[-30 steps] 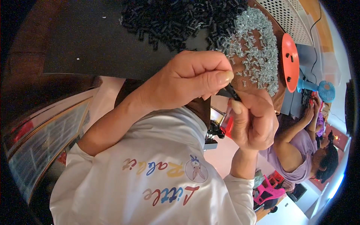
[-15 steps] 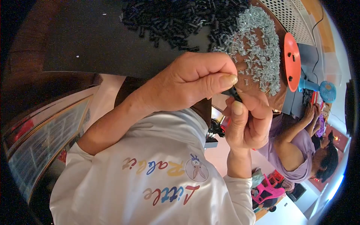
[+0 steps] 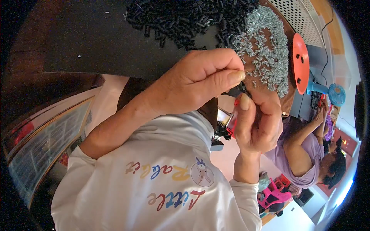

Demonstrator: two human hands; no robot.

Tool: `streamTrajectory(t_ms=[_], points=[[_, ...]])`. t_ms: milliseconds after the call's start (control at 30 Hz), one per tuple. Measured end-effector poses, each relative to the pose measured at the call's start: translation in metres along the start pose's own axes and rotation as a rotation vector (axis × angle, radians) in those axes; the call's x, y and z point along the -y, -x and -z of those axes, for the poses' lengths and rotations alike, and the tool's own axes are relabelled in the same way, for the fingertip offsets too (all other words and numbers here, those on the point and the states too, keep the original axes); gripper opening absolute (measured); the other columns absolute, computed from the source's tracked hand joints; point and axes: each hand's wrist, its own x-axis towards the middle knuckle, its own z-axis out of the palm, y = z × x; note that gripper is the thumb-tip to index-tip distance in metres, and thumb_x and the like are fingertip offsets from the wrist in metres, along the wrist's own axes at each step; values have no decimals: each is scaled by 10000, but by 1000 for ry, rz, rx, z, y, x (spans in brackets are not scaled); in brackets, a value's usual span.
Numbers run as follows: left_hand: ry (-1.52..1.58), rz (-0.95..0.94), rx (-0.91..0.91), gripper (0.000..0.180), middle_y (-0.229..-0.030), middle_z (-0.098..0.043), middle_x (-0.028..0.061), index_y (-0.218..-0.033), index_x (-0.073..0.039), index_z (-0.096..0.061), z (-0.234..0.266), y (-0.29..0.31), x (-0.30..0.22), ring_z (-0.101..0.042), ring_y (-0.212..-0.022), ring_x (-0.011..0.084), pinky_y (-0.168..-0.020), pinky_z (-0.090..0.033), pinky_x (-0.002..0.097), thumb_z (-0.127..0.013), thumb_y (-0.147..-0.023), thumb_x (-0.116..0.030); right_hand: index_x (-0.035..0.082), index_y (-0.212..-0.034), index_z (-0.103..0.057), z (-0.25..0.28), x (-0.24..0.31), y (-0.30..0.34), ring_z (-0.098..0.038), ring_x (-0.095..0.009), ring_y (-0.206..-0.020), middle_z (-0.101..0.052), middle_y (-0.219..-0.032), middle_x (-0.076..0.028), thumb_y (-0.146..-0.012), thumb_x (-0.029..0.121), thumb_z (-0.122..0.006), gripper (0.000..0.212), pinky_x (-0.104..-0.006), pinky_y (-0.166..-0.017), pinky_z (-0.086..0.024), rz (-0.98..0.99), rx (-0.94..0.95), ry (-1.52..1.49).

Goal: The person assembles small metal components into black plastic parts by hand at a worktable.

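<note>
My left hand [image 3: 200, 81] is closed in a pinch, thumb against the bent forefinger. Just below and to its right, my right hand [image 3: 259, 121] also pinches, thumb tip close to the left one. A small black part [image 3: 243, 87] shows between the two sets of fingertips, mostly covered by them. Whether a spring is in either pinch is hidden. Beyond the hands lies a heap of small black cylindrical pieces [image 3: 185, 23], and to its right a spread of small silvery coil springs [image 3: 271, 54].
Dark tabletop [image 3: 84, 42] extends to the left. At right are an orange-red plate [image 3: 300, 63] holding a few black bits, a blue fan [image 3: 337, 94] and a perforated white panel [image 3: 296, 15]. Another person in a lilac top [image 3: 304, 158] sits further right, hands at a work surface.
My right hand has shifted slightly right, and its thumb has tilted up. Less of the black part shows between the fingertips. The left hand has barely moved.
</note>
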Motion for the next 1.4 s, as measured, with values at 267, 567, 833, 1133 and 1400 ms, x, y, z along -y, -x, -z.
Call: streamTrajectory(t_ms=[267, 567, 833, 1133, 1400], points=[[-63, -52, -22, 177, -708, -508, -28, -947, -33, -570, -2, 0, 2, -459, -629, 36, -557, -382, 189, -504, -957, -197, -27, -893, -560, -2, -10, 4, -549, -211, -530, -619, -736, -137, -782, -16, -675, 161, -283, -489, -442, 47, -94, -136], [52, -3, -26, 167, -692, -508, -23, -951, -32, -570, -3, -1, -1, -460, -615, 40, -549, -381, 186, -498, -959, -183, -39, -872, -566, -2, -2, 8, -495, -121, -483, -592, -686, -100, -829, -1, -646, 98, -234, -454, -391, -210, -138, -423], [42, -13, 14, 174, -701, -502, -27, -954, -32, -569, -2, 0, 1, -453, -630, 42, -557, -380, 195, -504, -957, -194, -37, -885, -563, -7, -8, 8, -513, -133, -488, -588, -682, -107, -828, 8, -651, 114, -247, -453, -398, -123, -113, -357], [37, 21, 17, 192, -703, -504, -25, -958, -27, -567, -1, 0, 1, -456, -621, 42, -554, -385, 197, -501, -961, -207, -41, -908, -546, -16, -8, 16, -555, -194, -537, -601, -719, -140, -817, -7, -650, 142, -280, -490, -445, -143, -166, -369], [38, -12, 49, 207, -697, -503, -28, -952, -22, -572, 2, -2, 3, -460, -608, 42, -538, -388, 197, -505, -959, -218, -28, -942, -537, -13, -10, 18, -597, -266, -606, -617, -763, -174, -790, 1, -677, 209, -321, -528, -484, -31, -118, -206]])
